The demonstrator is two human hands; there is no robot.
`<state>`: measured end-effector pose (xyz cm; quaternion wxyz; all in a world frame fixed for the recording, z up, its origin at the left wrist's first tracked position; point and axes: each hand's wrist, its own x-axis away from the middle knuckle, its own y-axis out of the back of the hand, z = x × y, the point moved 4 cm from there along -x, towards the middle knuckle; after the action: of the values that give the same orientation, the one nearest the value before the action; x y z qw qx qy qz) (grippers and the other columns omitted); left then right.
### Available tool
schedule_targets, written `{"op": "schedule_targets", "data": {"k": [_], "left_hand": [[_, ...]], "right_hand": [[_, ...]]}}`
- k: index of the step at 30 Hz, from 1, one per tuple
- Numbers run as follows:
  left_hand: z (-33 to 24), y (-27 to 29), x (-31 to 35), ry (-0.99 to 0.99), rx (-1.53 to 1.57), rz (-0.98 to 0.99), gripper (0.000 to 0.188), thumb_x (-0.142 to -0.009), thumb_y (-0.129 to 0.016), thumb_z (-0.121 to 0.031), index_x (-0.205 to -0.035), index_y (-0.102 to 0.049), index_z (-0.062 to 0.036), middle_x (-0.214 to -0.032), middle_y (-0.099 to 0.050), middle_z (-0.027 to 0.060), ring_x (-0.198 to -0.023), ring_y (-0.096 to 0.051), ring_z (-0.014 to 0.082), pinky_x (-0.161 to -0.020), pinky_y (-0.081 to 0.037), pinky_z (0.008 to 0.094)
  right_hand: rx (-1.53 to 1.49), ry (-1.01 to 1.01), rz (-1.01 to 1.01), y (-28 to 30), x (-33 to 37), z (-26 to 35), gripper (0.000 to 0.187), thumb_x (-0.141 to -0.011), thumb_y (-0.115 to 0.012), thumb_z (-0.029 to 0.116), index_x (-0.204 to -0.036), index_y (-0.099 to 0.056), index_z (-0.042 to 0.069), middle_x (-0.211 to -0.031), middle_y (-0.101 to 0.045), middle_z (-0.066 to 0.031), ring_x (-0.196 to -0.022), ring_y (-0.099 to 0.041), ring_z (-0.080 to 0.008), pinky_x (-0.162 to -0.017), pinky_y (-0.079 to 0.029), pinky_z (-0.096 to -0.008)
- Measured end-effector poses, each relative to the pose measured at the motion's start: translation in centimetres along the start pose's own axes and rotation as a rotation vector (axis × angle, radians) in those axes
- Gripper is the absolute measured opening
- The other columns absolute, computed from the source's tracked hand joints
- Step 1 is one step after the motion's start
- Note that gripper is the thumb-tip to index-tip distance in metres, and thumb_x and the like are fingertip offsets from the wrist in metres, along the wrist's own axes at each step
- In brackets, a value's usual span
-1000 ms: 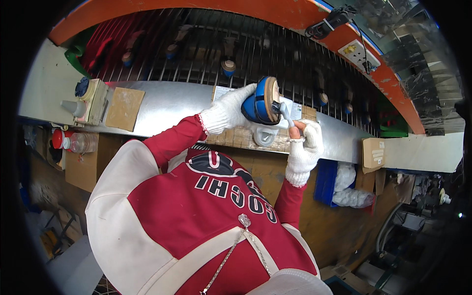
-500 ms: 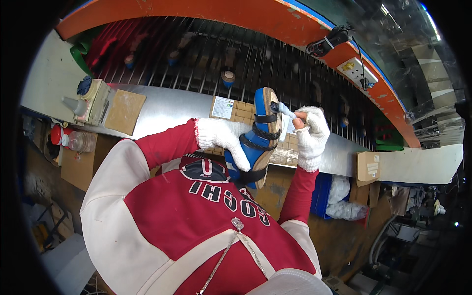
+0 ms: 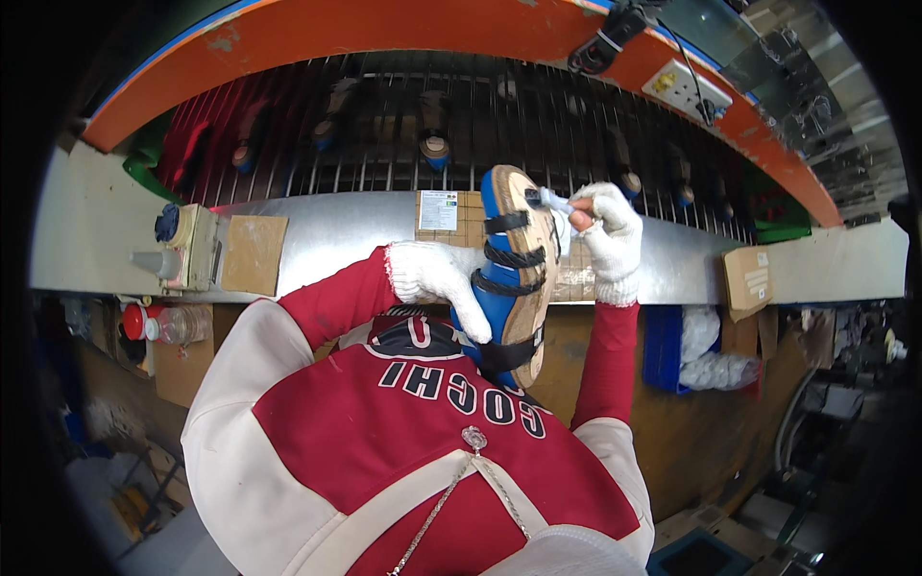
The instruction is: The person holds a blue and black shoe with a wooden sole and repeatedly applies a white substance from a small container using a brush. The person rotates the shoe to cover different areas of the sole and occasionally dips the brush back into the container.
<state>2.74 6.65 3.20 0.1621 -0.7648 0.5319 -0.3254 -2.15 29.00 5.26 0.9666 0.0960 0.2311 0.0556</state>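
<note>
A blue shoe last stands tilted in front of my chest, with several black straps, some braided, wrapped across it and a tan sole piece facing right. My gloved left hand is closed around the last's left side, its thumb pointing down; the other fingers are hidden behind it. In my gloved right hand a small brush with a pale handle is pinched between bare fingertips. The brush's dark tip touches the sole near its upper end, beside the top strap.
Beyond the metal ledge, several lasts lie on a conveyor of metal rods under an orange frame. Cardboard and a small machine sit left. A cardboard box and blue crate are at right.
The view has shifted and turned slightly. The last, in my left hand, has turned so more of its sole shows. The brush remains at the sole's upper end.
</note>
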Motion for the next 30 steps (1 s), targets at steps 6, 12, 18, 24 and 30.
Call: {"op": "schedule_targets", "data": {"k": [6,12,18,24,30], "left_hand": [[2.9,3.2,1.0,-0.127,0.148,-0.158,0.084,-0.065,-0.084,0.009,-0.142,-0.051,-0.001,-0.138,-0.059,0.0167,-0.124,-0.059,0.0275,-0.105,-0.05,0.0421],[3.4,7.3,2.8,-0.575,0.388,-0.334,0.066,-0.087,-0.074,-0.03,-0.142,-0.048,-0.0041,-0.134,-0.061,0.0153,-0.119,-0.063,0.0278,-0.104,-0.051,0.043],[1.4,3.2,3.4,-0.781,0.699,0.169,0.104,-0.078,-0.067,-0.073,-0.149,-0.035,-0.004,-0.132,-0.055,0.0292,-0.116,-0.06,0.043,-0.109,-0.041,0.0579],[1.4,4.2,4.9,-0.767,0.742,-0.035,0.099,-0.082,-0.062,-0.072,-0.146,-0.038,-0.0007,-0.129,-0.057,0.0291,-0.11,-0.064,0.0392,-0.102,-0.047,0.0543],[1.7,4.2,5.0,-0.724,0.752,-0.09,0.095,-0.086,-0.058,-0.071,-0.143,-0.041,0.0026,-0.126,-0.059,0.029,-0.103,-0.067,0.0354,-0.095,-0.054,0.0508]], "right_hand": [[0.094,-0.298,-0.162,2.1,10.8,-4.8,0.016,-0.084,-0.077,0.01,-0.09,-0.071,-0.003,-0.085,-0.061,-0.0038,-0.074,-0.055,-0.0104,-0.065,-0.043,-0.026],[0.658,-0.755,-0.273,1.0,20.3,-9.7,0.02,-0.086,-0.075,0.028,-0.088,-0.073,0.008,-0.08,-0.064,-0.0028,-0.07,-0.06,-0.0178,-0.07,-0.04,-0.0337],[1.213,-0.534,-0.19,-0.8,20.0,-11.3,0.013,-0.078,-0.077,0.033,-0.08,-0.07,0.022,-0.08,-0.063,-0.0017,-0.082,-0.061,-0.0224,-0.078,-0.037,-0.0421],[1.207,-0.465,-0.129,-1.0,20.1,-11.4,0.012,-0.079,-0.076,0.031,-0.083,-0.071,0.021,-0.081,-0.064,-0.0022,-0.082,-0.062,-0.0261,-0.077,-0.038,-0.0446],[0.339,-0.948,-0.345,-0.1,22.0,-12.4,0.027,-0.092,-0.067,0.029,-0.099,-0.074,0.004,-0.078,-0.07,-0.0029,-0.068,-0.059,-0.0109,-0.066,-0.043,-0.0312]]}}
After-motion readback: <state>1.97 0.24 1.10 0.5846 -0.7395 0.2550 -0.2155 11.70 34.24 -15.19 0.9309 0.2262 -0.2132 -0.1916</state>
